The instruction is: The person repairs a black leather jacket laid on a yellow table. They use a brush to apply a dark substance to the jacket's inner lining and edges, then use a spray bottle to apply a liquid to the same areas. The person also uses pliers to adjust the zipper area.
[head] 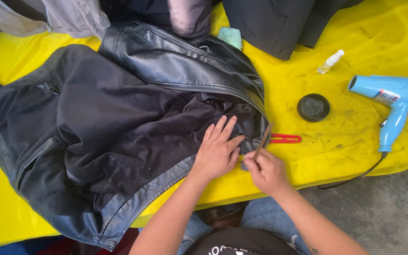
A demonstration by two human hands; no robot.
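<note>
A black leather jacket (119, 118) lies opened on the yellow counter (327, 156) in front of me, its dark cloth lining turned up and its zipper edge running toward the right. My left hand (217, 151) rests flat on the lining near the jacket's right edge, fingers (224, 128) spread wide and pressing the cloth down, holding nothing. Just beside it, my right hand (266, 171) has its fingers closed around a thin brown stick-like tool (262, 141), which slants up toward the jacket's edge; what the tool is I cannot tell. A red-handled item (285, 138) lies on the counter just beyond the tool, partly hidden by it. Farther right sits 1 round black tin (313, 107), open and dark inside, with a small clear spray bottle (330, 62) lying above it. At the far right, 1 light blue hair dryer (395, 101) lies on its side, its black cord (355, 177) trailing off the counter's near edge. Other dark and grey garments (270, 23) crowd the counter's far side, with a pale green sponge (230, 37) peeking out among them.
</note>
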